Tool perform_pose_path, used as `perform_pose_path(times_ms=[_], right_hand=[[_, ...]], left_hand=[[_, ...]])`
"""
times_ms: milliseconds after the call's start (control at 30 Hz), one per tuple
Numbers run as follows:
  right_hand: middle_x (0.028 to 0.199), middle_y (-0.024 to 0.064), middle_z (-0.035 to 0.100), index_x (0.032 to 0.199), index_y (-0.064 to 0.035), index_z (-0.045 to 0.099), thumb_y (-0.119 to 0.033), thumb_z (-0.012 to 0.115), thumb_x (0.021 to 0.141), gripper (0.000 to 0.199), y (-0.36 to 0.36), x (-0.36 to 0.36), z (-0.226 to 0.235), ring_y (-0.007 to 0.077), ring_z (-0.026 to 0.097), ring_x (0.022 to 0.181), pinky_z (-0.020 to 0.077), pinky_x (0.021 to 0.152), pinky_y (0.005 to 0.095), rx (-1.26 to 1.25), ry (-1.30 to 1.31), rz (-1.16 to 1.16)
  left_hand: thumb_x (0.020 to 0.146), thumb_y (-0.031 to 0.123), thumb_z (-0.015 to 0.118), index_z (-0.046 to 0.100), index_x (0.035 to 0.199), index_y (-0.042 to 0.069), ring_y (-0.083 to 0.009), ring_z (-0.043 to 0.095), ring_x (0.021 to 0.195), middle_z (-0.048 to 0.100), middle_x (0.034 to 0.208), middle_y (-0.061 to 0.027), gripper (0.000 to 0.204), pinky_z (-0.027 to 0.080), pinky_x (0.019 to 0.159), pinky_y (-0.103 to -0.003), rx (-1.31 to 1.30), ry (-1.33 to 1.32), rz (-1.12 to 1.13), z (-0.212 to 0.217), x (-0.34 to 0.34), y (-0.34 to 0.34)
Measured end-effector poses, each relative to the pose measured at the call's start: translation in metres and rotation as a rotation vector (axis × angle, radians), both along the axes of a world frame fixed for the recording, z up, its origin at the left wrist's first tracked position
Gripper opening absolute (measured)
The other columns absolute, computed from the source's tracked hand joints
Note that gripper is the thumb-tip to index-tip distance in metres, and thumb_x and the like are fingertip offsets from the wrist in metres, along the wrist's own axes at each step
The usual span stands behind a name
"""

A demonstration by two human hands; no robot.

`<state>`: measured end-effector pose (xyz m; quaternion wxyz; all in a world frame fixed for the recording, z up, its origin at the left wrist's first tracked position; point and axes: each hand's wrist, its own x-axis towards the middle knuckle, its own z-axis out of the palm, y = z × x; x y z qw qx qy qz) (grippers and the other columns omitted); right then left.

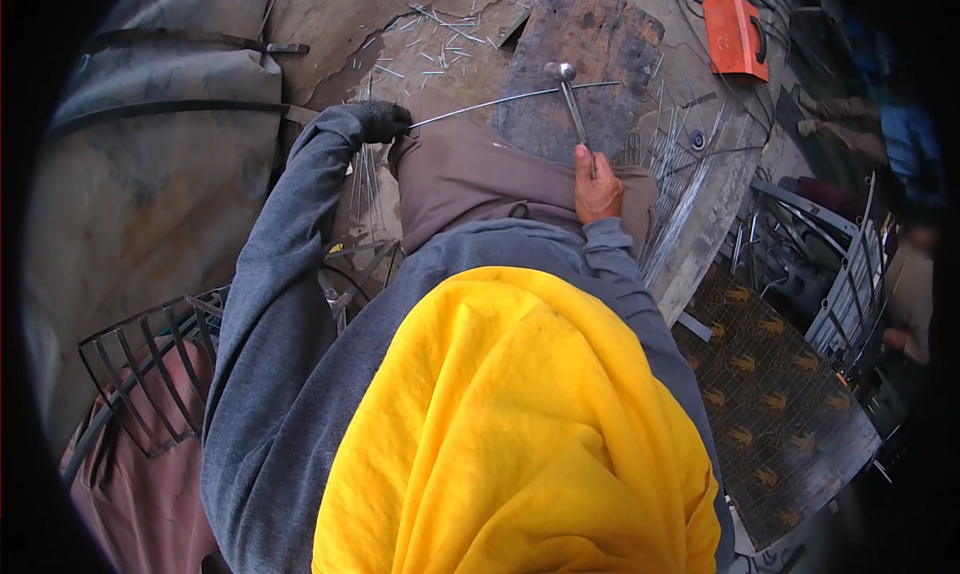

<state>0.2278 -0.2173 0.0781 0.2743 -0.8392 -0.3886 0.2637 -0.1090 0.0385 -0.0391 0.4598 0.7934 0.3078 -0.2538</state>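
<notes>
Head view: left of the dark slab (560,36), I see the left hand (383,121) closed round one end of the thin rod (497,101), which reaches over the slab; the right hand (597,187), at its near end, clasps the hammer (573,104). Striking seems in hand, calling for a steady rod.

2 hands (382,122) (598,186), 1 hammer (573,106), 1 held rod (500,100) and 1 orange case (733,36) show.

Thin metal rod (515,98), slanting; silvery hammer (574,109), shaft crossing rod in view.

beyond the obstructing rod (515,97) and hammer (573,105), there is free passage above the board (598,32).
</notes>
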Motion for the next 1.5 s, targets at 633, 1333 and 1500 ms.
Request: perform_pose_path(times_ms=[633, 1333, 1500], right_hand=[[0.08, 0.0256, 0.064, 0.085, -0.0053, 0.057, -0.063, 0.043, 0.092, 0.06, 0.011, 0.003, -0.015, 0.0492, 0.059, 0.081, 0.0445, 0.072, 0.0544, -0.151, -0.09, 0.059], [0.079, 0.0258, 0.063, 0.086, -0.0058, 0.056, -0.065, 0.04, 0.092, 0.062, -0.003, 0.006, -0.027, 0.0505, 0.058, 0.082, 0.0434, 0.071, 0.0557, -0.187, -0.084, 0.036], [0.08, 0.0261, 0.063, 0.086, -0.0059, 0.055, -0.066, 0.041, 0.091, 0.062, -0.004, 0.009, -0.028, 0.0507, 0.058, 0.082, 0.0438, 0.071, 0.0564, -0.22, -0.072, 0.063]], left_hand=[[0.094, 0.033, 0.051, 0.065, 0.109, 0.009, -0.0255, 0.063, 0.093, 0.068, 0.1, -0.011, 0.031, 0.049, 0.084, -0.038, 0.072, 0.031, -0.005, 0.02, 0.001, -0.005], [0.093, 0.03, 0.053, 0.064, 0.11, 0.006, -0.0221, 0.063, 0.092, 0.068, 0.1, -0.0104, 0.031, 0.049, 0.084, -0.036, 0.15, 0.077, -0.053, 0.045, 0.015, -0.004], [0.093, 0.029, 0.054, 0.064, 0.11, 0.006, -0.0213, 0.062, 0.092, 0.068, 0.1, -0.0102, 0.031, 0.049, 0.084, -0.035, 0.166, 0.087, -0.066, 0.05, 0.015, -0.004]])
